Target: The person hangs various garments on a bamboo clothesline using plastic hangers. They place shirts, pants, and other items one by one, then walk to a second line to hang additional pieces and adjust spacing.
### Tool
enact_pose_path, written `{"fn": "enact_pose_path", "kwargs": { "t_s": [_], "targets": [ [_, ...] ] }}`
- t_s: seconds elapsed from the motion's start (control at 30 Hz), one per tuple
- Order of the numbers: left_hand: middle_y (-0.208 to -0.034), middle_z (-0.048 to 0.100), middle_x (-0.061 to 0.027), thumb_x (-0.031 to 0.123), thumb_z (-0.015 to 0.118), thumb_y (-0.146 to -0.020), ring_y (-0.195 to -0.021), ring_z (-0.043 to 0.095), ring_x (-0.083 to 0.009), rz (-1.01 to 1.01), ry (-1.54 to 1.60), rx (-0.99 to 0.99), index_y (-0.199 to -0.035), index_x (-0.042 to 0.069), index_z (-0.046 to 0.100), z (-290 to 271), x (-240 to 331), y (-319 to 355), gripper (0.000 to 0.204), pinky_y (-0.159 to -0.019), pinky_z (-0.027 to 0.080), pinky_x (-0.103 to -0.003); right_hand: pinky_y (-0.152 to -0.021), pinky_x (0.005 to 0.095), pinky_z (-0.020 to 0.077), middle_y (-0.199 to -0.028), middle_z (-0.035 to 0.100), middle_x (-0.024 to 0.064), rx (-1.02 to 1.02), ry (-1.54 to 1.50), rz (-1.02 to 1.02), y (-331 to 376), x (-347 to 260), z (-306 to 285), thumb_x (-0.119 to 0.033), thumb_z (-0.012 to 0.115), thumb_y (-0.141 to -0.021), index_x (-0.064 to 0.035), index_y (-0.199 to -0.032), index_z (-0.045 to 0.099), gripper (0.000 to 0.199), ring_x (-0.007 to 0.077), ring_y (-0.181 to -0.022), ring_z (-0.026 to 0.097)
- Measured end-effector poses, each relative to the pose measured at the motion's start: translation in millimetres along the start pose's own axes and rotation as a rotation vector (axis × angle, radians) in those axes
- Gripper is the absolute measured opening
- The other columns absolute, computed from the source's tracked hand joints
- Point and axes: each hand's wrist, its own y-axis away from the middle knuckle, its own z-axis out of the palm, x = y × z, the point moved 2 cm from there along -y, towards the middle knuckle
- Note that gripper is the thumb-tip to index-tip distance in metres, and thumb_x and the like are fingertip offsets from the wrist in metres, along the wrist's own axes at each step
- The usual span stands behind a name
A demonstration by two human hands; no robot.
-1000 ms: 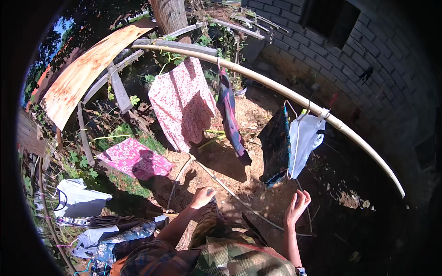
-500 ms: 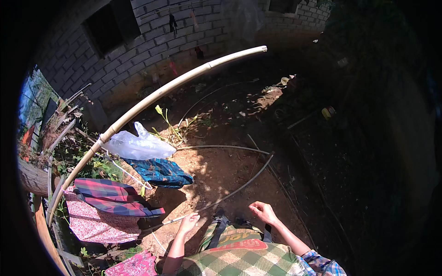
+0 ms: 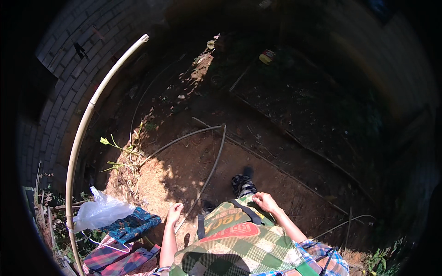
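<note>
- The left hand (image 3: 174, 212) hangs loose and holds nothing, its fingers relaxed over the sunlit bare dirt ground (image 3: 184, 170).
- The right hand (image 3: 264, 201) also holds nothing; its fingers curl lightly and rest against the top of the green-and-red printed bag (image 3: 230, 221) worn at the person's front by a dark strap.
- The long pale curved pole (image 3: 87, 119) arches along the left, well apart from both hands. From its lower end hang a white plastic bag (image 3: 101, 211), a blue patterned cloth (image 3: 133, 224) and a red-and-blue plaid cloth (image 3: 115, 257).
- Thin grey sticks (image 3: 209, 170) lie across the dirt just ahead of the checked-trousered leg and dark shoe (image 3: 243, 181). My judgement is that a foot could catch on them, and the deep shade beyond hides further trip hazards.
- Against the picture half a second earlier, the view has swung right: the pole and hanging cloths have slid to the left edge, the grey brick wall (image 3: 60, 92) has receded, and the hands have stayed empty, now lower and closer to the bag.
</note>
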Motion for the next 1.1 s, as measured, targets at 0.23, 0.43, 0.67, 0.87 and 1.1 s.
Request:
{"fn": "enact_pose_path", "kwargs": {
  "t_s": [0.23, 0.43, 0.67, 0.87, 1.1],
  "targets": [
    [-0.080, 0.063, -0.0032, 0.022, 0.055, -0.090, -0.061, 0.056, -0.0089, -0.203, 0.190, 0.107, -0.103, 0.005, 0.060, 88.0, 84.6, -71.9, 0.021, -0.051, 0.047, -0.022, -0.069, 0.0389, 0.0490, -0.087, 0.064, 0.0164, 0.010, 0.044, -0.064, -81.8, 62.3, -122.0, -0.024, 0.055, -0.086, -0.0080, -0.093, 0.065, 0.020, 0.0322, -0.081, 0.062],
    [-0.078, 0.064, -0.0028, 0.014, 0.058, -0.084, -0.072, 0.056, -0.0115, -0.027, -0.035, 0.067, -0.085, 0.002, 0.066, 158.2, 142.7, -96.9, 0.014, -0.068, 0.046, -0.027, -0.054, 0.0233, 0.0469, -0.071, 0.062, 0.0035, 0.317, -0.323, 0.013, -137.5, 118.9, -244.9, -0.014, 0.057, -0.087, -0.0019, -0.090, 0.064, 0.014, 0.0085, -0.064, 0.059],
    [-0.065, 0.057, 0.0008, 0.015, 0.052, -0.087, -0.058, 0.049, -0.0078, 0.048, -0.117, 0.012, -0.083, 0.007, 0.063, 190.1, 180.9, -166.5, 0.014, -0.049, 0.037, -0.024, -0.056, 0.0246, 0.0482, -0.069, 0.060, 0.0032, 0.294, -0.234, 0.182, -207.0, 143.7, -288.1, -0.016, 0.059, -0.087, -0.0016, -0.092, 0.064, 0.016, 0.0092, -0.063, 0.058],
    [-0.060, 0.054, 0.0018, 0.015, 0.052, -0.086, -0.049, 0.044, -0.0084, -0.195, 0.353, -0.075, -0.075, 0.009, 0.062, 213.2, 217.3, -252.9, 0.016, -0.043, 0.032, -0.024, -0.066, 0.0330, 0.0498, -0.078, 0.066, 0.0140, 0.131, 0.031, 0.067, -276.2, 118.3, -309.4, -0.022, 0.059, -0.084, -0.0040, -0.095, 0.064, 0.022, 0.0227, -0.072, 0.066],
    [-0.070, 0.058, 0.0033, 0.023, 0.055, -0.089, -0.063, 0.051, -0.0083, -0.109, 0.341, 0.115, -0.087, 0.006, 0.064, 226.0, 279.3, -303.9, 0.019, -0.058, 0.042, -0.023, -0.060, 0.0260, 0.0470, -0.072, 0.063, 0.0065, 0.081, -0.021, 0.011, -407.7, 87.2, -360.1, -0.016, 0.056, -0.088, -0.0014, -0.096, 0.063, 0.018, 0.0101, -0.064, 0.058]
  ]
}}
